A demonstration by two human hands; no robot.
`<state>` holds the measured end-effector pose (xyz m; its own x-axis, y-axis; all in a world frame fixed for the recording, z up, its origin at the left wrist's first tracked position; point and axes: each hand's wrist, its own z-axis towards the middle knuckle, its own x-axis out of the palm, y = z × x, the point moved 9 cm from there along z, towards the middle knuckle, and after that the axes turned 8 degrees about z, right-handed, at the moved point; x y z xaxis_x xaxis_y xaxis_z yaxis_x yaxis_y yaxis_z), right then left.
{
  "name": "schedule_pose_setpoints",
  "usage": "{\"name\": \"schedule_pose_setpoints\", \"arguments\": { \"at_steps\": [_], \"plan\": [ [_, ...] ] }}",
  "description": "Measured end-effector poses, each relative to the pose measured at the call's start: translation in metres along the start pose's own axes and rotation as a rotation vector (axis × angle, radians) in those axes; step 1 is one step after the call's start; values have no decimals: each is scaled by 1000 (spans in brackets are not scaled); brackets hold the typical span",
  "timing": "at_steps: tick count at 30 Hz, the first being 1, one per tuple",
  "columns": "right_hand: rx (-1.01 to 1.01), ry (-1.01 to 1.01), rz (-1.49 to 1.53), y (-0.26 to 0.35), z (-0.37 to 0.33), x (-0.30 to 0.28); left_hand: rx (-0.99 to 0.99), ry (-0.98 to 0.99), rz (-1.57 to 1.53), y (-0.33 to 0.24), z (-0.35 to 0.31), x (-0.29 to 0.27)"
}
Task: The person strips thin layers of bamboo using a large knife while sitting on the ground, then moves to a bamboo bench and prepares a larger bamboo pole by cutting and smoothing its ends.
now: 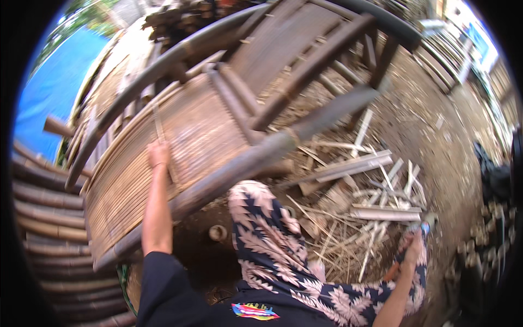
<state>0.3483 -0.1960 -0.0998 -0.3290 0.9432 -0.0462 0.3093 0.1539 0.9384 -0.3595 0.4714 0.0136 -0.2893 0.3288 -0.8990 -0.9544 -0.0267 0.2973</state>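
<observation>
A large bamboo lounge chair (pixel 207 122) lies tilted across the upper left, with a dark pole frame and a surface of narrow slats. My left hand (pixel 159 154) is closed on a thin bamboo strip (pixel 158 121) that crosses those slats. Down at the right, my right hand (pixel 414 250) is closed by my leg in patterned trousers (pixel 348 297). Something orange-brown (pixel 392 271) shows beside it, and a small bluish end (pixel 425 226) lies just beyond; blur hides what the fingers hold.
Split bamboo offcuts (pixel 376 212) and shavings litter the earth floor right of my knee. Thick bamboo poles (pixel 54 218) are stacked at the left, below a blue tarp (pixel 62 82). More cut pieces (pixel 479 250) lie at the far right, near a dark cloth (pixel 490 171).
</observation>
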Motion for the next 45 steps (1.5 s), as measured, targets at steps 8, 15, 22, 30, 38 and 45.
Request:
{"name": "schedule_pose_setpoints", "arguments": {
  "at_steps": [8,15,22,30,38,45],
  "plan": [
    [32,-11,63,16,-19,-2,194,-453,-240,-141,-20,-191],
    [164,44,222,7,-25,14,1065,489,-595,-477,-233,-178],
    [-21,15,-115,12,-22,11,882,778,-99,-516,-276,18],
    [-277,82,-704,50,-45,73,561,1521,-1194,-470,-333,-170],
    [-593,288,-807,59,-108,145,453,1226,-1477,-447,-381,-243],
    [-425,127,-858,59,-53,99,693,1152,-1300,-407,-411,-239]
  ]
}}
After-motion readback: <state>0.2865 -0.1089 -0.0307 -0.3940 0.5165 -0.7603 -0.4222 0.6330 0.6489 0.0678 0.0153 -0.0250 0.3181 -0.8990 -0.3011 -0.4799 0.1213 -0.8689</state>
